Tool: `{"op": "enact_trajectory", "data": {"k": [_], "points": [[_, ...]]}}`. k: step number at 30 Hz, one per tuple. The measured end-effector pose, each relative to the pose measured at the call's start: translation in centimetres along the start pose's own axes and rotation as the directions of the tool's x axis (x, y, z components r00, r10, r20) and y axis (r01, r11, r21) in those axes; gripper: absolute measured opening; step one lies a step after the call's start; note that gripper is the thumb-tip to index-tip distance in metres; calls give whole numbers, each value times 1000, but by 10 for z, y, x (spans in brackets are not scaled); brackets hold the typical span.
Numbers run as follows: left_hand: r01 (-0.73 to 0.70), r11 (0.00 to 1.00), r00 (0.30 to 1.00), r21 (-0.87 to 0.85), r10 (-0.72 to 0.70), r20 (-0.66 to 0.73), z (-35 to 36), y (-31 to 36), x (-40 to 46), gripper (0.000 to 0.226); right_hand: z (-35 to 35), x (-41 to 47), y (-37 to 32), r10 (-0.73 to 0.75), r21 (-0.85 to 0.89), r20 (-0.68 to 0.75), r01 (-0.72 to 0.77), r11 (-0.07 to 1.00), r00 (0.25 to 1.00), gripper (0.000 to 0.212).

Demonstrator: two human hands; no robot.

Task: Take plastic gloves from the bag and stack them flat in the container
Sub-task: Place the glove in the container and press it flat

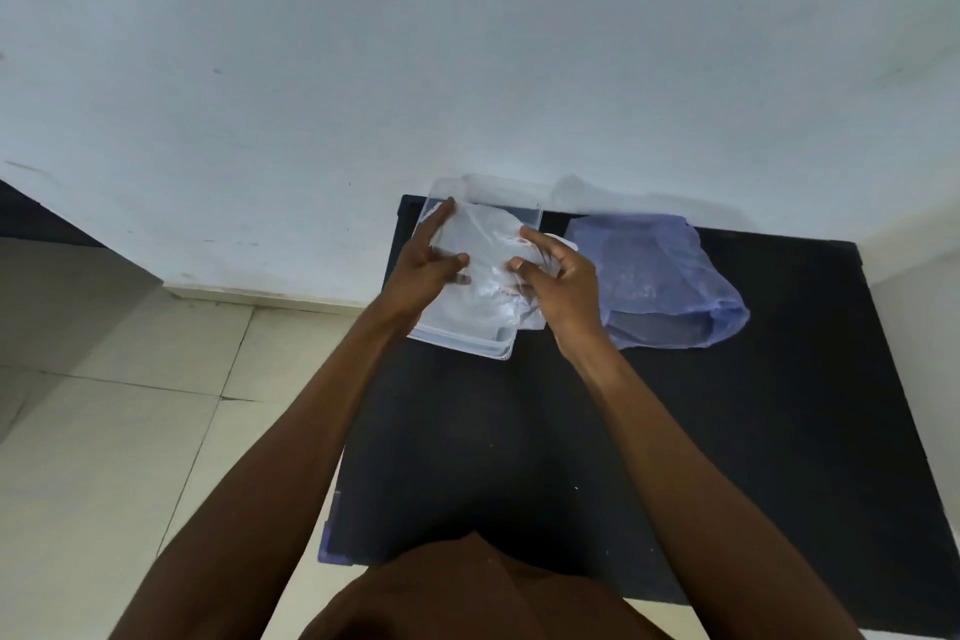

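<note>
1. Head view, table (pixel 675 431): black top, far edge against a pale wall (pixel 467 42); tiled floor (pixel 130 405) to its left.
2. Container (pixel 498 351): clear plastic, at the table's far left corner, tilted slightly.
3. Glove (pixel 483 250): clear, crinkled, lying over the container's opening; whether others lie beneath it cannot be told.
4. Left hand (pixel 426 270): fingers spread, flat on the glove's left side.
5. Right hand (pixel 561 286): thumb and forefinger pinching the glove's right edge.
6. Bag (pixel 660 281): bluish, translucent, at the far edge, just right of the container, behind the right hand.
</note>
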State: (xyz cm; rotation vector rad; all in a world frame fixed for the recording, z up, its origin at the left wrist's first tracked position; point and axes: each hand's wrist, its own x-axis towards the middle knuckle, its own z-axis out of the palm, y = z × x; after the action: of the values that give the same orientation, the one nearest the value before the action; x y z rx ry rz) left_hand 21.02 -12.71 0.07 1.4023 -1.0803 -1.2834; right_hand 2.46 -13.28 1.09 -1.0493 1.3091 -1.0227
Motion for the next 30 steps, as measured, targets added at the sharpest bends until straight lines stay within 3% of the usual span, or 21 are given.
{"op": "enact_trajectory", "data": {"k": [7,11,14,18,30], "points": [[-323,899,946,296,312,85,-26,-6,38,71,31,18,-2,-146,-120,-88,135,984,985,39],[-386,806,921,449,365,136,-30,-30,59,73,41,28,12,-126,-175,-134,102,979,983,38],[-279,826,960,489,227,164,-30,-47,65,78,47,39,28,-17,-204,-115,-7,979,993,43],[-80,833,988,548,-5,152,-27,-59,72,78,56,48,41,126,-392,-95,-153,907,988,50],[234,802,939,550,-333,85,-13,-69,78,77,76,57,53,277,-635,-67,-255,729,959,62]]}}
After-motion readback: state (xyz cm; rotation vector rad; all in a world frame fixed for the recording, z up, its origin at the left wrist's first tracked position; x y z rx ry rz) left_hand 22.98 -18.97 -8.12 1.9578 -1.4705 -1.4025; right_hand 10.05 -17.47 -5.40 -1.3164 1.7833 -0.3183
